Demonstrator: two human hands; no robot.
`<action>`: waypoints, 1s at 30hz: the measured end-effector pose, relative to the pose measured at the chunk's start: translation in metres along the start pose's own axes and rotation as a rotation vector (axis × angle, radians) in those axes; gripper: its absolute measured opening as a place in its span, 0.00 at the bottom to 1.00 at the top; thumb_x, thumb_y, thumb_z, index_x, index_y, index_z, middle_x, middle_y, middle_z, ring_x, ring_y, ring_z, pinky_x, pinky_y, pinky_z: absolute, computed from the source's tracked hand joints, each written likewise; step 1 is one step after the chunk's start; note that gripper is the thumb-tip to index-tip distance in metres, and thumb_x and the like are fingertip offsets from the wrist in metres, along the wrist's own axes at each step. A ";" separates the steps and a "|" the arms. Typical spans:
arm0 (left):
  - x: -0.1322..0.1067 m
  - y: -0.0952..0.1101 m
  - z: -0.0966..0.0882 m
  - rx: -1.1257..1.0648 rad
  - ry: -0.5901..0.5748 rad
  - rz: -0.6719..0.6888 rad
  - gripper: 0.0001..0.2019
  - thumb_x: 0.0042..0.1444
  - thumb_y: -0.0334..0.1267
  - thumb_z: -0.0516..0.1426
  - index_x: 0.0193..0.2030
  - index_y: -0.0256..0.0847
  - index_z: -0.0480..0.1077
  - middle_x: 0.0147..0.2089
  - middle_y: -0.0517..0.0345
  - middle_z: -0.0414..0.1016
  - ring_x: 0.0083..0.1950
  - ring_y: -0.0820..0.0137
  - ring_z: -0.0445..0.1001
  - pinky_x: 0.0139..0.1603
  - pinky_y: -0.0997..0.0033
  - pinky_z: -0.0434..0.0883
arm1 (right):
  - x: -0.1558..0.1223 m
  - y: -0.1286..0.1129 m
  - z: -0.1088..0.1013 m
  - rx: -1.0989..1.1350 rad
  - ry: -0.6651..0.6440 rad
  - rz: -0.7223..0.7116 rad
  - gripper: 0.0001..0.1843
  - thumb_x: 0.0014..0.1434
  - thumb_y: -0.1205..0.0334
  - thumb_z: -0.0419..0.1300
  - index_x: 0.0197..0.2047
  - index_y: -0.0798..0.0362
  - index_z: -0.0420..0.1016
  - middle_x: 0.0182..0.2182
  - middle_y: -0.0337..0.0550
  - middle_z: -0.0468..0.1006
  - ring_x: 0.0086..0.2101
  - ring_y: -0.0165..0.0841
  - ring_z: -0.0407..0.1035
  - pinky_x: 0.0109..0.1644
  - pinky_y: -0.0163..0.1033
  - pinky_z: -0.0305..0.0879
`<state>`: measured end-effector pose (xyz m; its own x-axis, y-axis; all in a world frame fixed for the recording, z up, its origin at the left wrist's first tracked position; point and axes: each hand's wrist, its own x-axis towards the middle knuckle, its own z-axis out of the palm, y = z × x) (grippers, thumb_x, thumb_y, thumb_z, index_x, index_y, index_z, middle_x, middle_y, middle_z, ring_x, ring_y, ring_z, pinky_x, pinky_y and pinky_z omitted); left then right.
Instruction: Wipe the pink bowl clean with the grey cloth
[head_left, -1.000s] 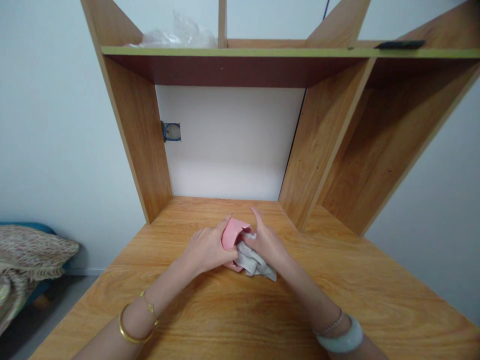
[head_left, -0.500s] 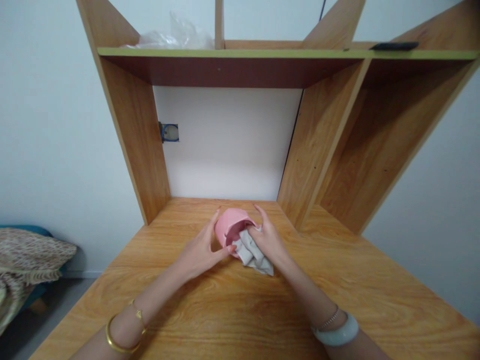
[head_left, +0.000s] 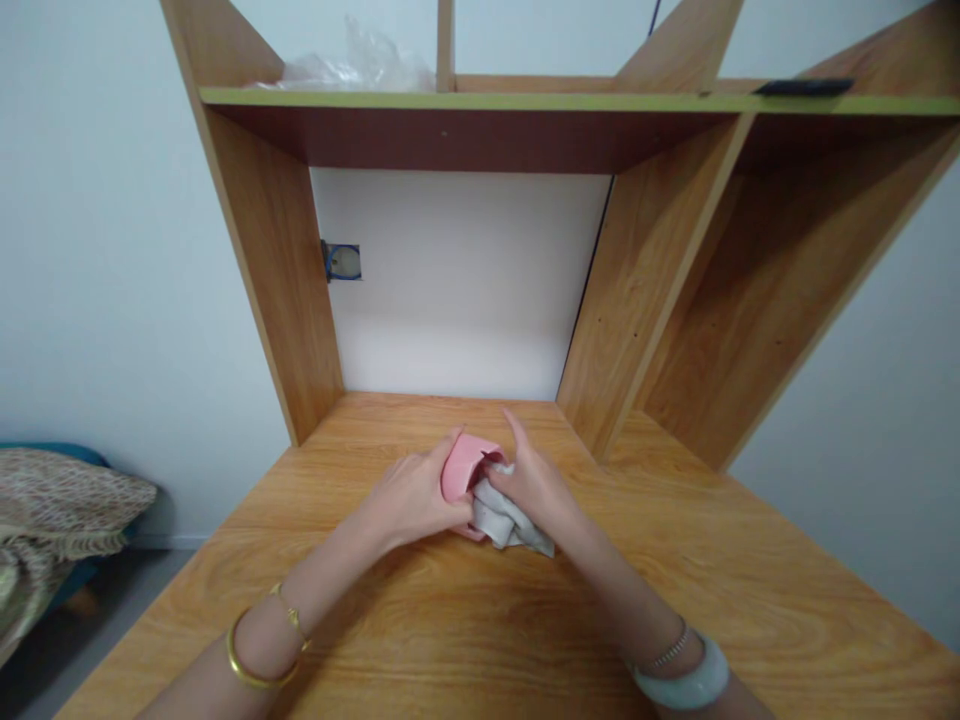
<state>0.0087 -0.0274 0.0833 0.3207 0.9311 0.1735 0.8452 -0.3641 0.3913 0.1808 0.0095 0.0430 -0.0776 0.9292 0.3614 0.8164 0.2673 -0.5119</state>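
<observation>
A pink, hollow, cup-like container (head_left: pixel 466 462) is tilted on its side just over the wooden desk (head_left: pixel 450 640), its opening facing right and toward me. My left hand (head_left: pixel 420 495) grips it from the left, thumb at the near rim and fingers around the far side. My right hand (head_left: pixel 534 485) holds a light grey cloth (head_left: pixel 504 518), with some fingers hidden inside the container's opening. The cloth bunches at the rim and hangs down toward the desk. My right index finger or thumb points up, away from the cloth.
A wooden shelf unit (head_left: pixel 480 100) rises at the back of the desk, with upright panels left and right. On its shelf lie a clear plastic bag (head_left: pixel 360 65) and a dark flat object (head_left: pixel 804 88). A wall socket box (head_left: pixel 345 262) shows behind. A patterned blanket (head_left: pixel 67 500) is at far left.
My left hand has turned the pink container, so its opening now faces more to the right. The left thumb has moved onto its near side. The cloth stays in my right hand.
</observation>
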 end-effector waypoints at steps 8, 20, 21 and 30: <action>0.007 -0.002 -0.017 0.135 -0.109 0.127 0.34 0.44 0.48 0.55 0.60 0.44 0.58 0.41 0.50 0.76 0.42 0.53 0.74 0.40 0.63 0.67 | -0.005 -0.007 -0.004 0.082 -0.064 -0.174 0.42 0.48 0.67 0.53 0.65 0.49 0.42 0.18 0.32 0.68 0.21 0.31 0.65 0.26 0.32 0.54; -0.003 -0.019 0.046 -0.695 0.159 0.082 0.41 0.53 0.44 0.54 0.66 0.40 0.33 0.57 0.45 0.62 0.46 0.66 0.71 0.46 0.65 0.69 | 0.011 0.013 0.015 0.667 0.039 0.194 0.35 0.47 0.63 0.55 0.59 0.57 0.49 0.23 0.34 0.70 0.20 0.29 0.64 0.23 0.33 0.60; -0.003 -0.018 0.044 -0.689 0.175 0.080 0.39 0.52 0.43 0.54 0.65 0.41 0.35 0.58 0.46 0.62 0.45 0.67 0.71 0.46 0.66 0.69 | 0.010 0.012 0.016 0.622 0.016 0.192 0.37 0.47 0.63 0.56 0.59 0.57 0.49 0.23 0.35 0.70 0.20 0.29 0.64 0.23 0.33 0.60; -0.002 -0.007 0.010 -0.195 0.108 -0.010 0.37 0.42 0.42 0.58 0.62 0.46 0.53 0.48 0.53 0.73 0.46 0.56 0.72 0.45 0.63 0.67 | 0.001 -0.003 0.000 0.143 0.033 0.088 0.46 0.46 0.61 0.60 0.64 0.56 0.42 0.22 0.37 0.71 0.22 0.33 0.66 0.25 0.32 0.55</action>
<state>0.0068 -0.0263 0.0717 0.2565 0.9308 0.2603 0.7460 -0.3619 0.5590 0.1779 0.0098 0.0447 0.0109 0.9424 0.3343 0.7296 0.2211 -0.6471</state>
